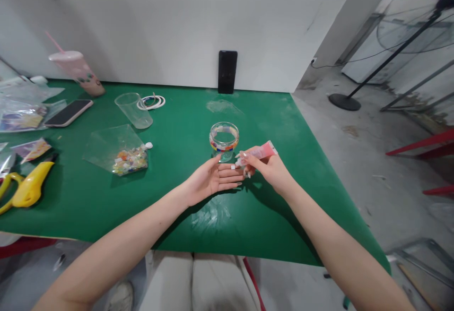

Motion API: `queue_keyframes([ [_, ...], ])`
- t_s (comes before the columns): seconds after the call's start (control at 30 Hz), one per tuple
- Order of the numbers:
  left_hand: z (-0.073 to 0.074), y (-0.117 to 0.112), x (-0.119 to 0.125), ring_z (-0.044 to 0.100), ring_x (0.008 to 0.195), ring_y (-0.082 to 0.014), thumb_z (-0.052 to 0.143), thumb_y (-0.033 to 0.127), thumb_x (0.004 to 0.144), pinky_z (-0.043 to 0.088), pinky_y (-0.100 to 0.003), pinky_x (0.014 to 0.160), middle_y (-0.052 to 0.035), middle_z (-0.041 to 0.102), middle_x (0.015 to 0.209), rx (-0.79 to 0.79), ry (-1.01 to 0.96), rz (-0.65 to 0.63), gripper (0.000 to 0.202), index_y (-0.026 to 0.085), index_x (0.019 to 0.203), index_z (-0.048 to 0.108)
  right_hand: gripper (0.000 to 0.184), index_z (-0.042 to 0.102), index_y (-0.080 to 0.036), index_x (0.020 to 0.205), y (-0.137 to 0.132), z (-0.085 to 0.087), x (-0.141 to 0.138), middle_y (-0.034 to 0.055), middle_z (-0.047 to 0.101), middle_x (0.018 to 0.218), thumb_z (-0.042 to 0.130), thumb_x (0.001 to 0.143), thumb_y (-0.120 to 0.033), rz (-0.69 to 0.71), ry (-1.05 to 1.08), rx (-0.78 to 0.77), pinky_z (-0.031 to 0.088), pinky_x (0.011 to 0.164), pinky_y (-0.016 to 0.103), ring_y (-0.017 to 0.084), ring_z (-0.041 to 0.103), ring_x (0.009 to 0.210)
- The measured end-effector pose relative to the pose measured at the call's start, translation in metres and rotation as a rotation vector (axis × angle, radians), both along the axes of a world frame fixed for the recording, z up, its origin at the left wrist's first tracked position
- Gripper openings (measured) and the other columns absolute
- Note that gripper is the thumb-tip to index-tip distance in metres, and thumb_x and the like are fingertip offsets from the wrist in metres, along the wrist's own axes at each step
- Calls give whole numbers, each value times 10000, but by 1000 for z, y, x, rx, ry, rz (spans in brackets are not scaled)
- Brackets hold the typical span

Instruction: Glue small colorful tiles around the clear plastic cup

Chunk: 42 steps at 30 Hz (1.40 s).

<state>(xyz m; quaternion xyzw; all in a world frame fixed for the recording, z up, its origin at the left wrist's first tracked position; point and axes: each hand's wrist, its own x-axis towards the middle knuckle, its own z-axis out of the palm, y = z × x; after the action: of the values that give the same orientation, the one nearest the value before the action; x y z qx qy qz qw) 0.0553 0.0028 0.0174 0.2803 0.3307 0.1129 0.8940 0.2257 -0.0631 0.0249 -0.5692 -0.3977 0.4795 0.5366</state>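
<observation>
My right hand (267, 167) is closed around a small pink tube (260, 152), its nozzle pointing left toward my left hand. My left hand (214, 178) lies palm up with fingers stretched out, and a tiny white piece (233, 167) rests at its fingertips, right under the tube's tip. Just behind both hands stands a clear glass jar (223, 140) with a band of coloured mosaic pieces around it, on the green table (177, 197).
A clear bag of coloured mosaic pieces (124, 156) lies left of the jar. A plastic cup (134, 110), white cable (152, 101), phone (68, 113), pink tumbler (80, 71) and yellow tool (28, 189) sit further left. A black phone (227, 71) leans on the wall.
</observation>
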Motion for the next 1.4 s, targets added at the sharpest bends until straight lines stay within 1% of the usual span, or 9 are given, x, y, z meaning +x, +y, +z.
queue_keyframes([
  [0.2, 0, 0, 0, 664, 965, -241, 318, 427, 954, 447, -377, 948, -215, 651, 1131, -3, -12, -2, 502, 25, 1084, 587, 324, 646, -154, 743, 2, -3, 1, -10, 606, 544, 713, 694, -467, 0, -1, -25, 470, 487, 235, 88, 532, 459],
  [0.37, -2, 1, 0, 652, 1003, -254, 321, 416, 946, 413, -400, 982, -220, 646, 1142, -9, -40, -14, 515, 13, 1189, 529, 342, 641, -154, 735, 2, -5, 1, -6, 611, 546, 712, 680, -485, -13, -8, -21, 466, 476, 230, 89, 530, 457],
  [0.43, -2, 2, 0, 646, 1018, -259, 320, 388, 942, 405, -402, 988, -218, 647, 1144, -13, -55, -18, 505, 8, 1213, 514, 345, 640, -156, 739, 2, -6, 1, -1, 620, 560, 714, 673, -486, -18, -17, -18, 466, 475, 233, 91, 531, 457],
  [0.57, -3, 2, 0, 644, 1018, -268, 315, 337, 930, 393, -410, 994, -219, 654, 1128, -18, -39, -7, 476, 0, 1193, 526, 324, 639, -166, 740, 1, -4, 2, -2, 621, 556, 706, 677, -477, -21, -37, -15, 464, 465, 241, 98, 532, 453],
  [0.67, -2, 1, 1, 653, 997, -270, 325, 309, 919, 396, -415, 990, -214, 672, 1084, -25, -31, 1, 445, 0, 1146, 550, 297, 640, -170, 716, 1, -1, 1, -5, 616, 534, 708, 670, -455, -26, -46, -26, 461, 456, 244, 101, 529, 442],
  [0.83, -1, 1, 1, 661, 975, -263, 344, 296, 908, 411, -406, 975, -197, 694, 1027, -30, -38, -2, 407, 14, 1088, 575, 271, 644, -165, 697, 2, -1, 0, -9, 612, 513, 705, 658, -426, -38, -39, -46, 461, 447, 240, 101, 531, 436],
  [0.97, -1, 2, 1, 655, 993, -272, 346, 307, 908, 410, -412, 977, -202, 689, 1038, -38, -37, 0, 415, 9, 1095, 568, 261, 641, -161, 692, 3, -3, 0, -5, 615, 524, 698, 662, -415, -48, -46, -45, 463, 451, 241, 100, 531, 441],
  [1.2, -2, 1, -1, 638, 1031, -272, 339, 340, 915, 382, -416, 1002, -216, 660, 1114, -35, -72, -28, 475, -1, 1192, 518, 257, 628, -166, 688, 3, 0, -1, -8, 613, 527, 699, 657, -412, -46, -54, -44, 465, 447, 246, 102, 537, 436],
  [1.4, -2, 1, -1, 617, 1071, -285, 332, 356, 920, 359, -425, 1023, -222, 647, 1140, -48, -73, -21, 484, -4, 1175, 531, 278, 629, -163, 712, 3, -3, 0, -9, 600, 535, 689, 685, -433, -53, -53, -3, 445, 460, 238, 102, 541, 456],
])
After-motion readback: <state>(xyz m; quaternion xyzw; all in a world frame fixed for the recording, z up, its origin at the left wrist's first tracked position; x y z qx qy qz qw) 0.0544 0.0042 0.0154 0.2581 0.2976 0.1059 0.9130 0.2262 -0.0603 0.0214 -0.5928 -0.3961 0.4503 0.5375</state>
